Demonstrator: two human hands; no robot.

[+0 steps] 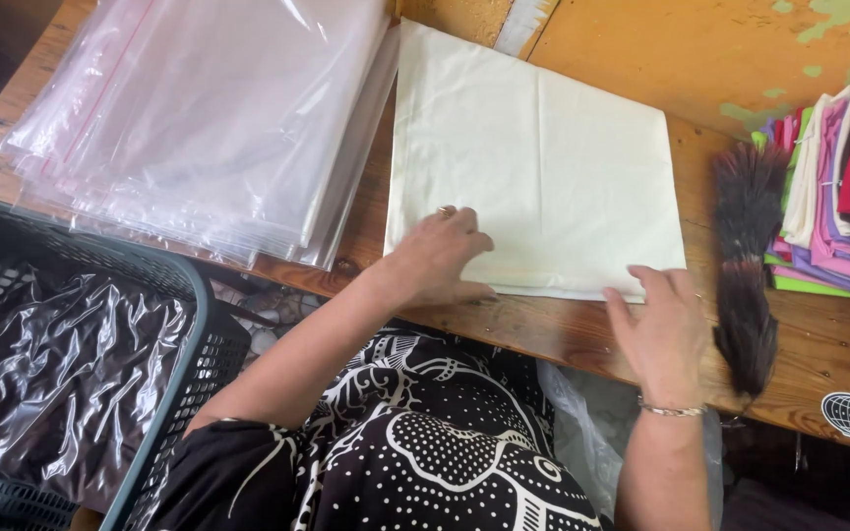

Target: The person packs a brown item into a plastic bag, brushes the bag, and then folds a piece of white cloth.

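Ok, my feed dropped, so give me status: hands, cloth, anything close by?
Left hand flat on folded cream cloth, right hand at its near edge. Nothing gripped. Dark brush just right of it, clear bags to the left.

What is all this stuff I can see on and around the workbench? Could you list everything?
folded cloth: one, cream, flat at the middle of the bench
clear plastic bags: a stack, count unclear, see-through, left end of the bench
feather brush: one, dark brown, right of the cream cloth
folded fabrics: a pile, pink, purple, green, white and red, far right
wooden bench: one, worn orange-brown
plastic basket: one, dark teal, lower left, with a crinkled bagged dark item inside
left hand: ring on one finger, resting on the cloth's near left edge
right hand: bracelet at the wrist, fingers on the cloth's near right corner
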